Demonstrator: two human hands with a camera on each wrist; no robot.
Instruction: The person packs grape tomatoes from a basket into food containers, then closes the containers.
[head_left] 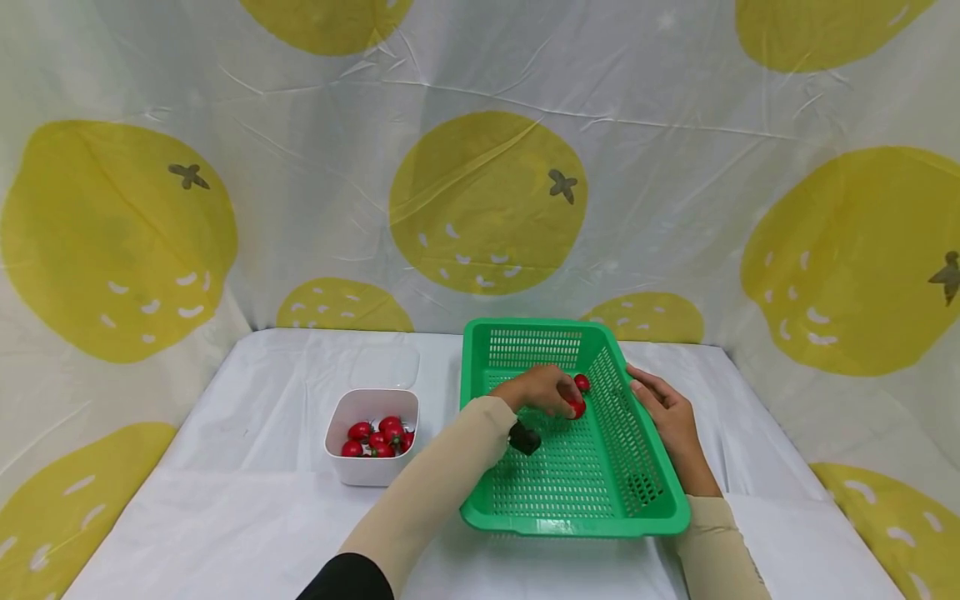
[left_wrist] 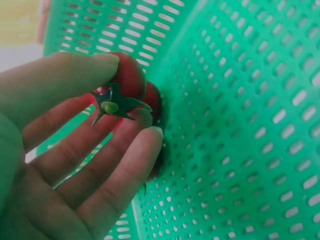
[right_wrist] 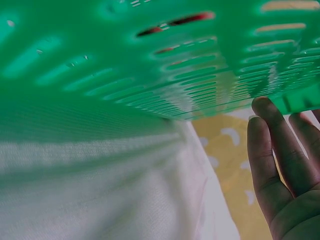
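Note:
My left hand reaches down inside a green plastic basket and pinches a cherry tomato between thumb and fingers. Its green star-shaped calyx faces the wrist camera. Just beyond the held one, another cherry tomato lies by the basket's right wall. At the basket's right side, my right hand grips the rim, thumb at the top edge and fingers along the outside. The right wrist view looks at the slotted wall from outside, with red showing through some slots.
Left of the basket stands a white square container with several cherry tomatoes inside. A clear lid lies behind it. White cloth covers the table, and a curtain with yellow fruit prints hangs around its back and sides.

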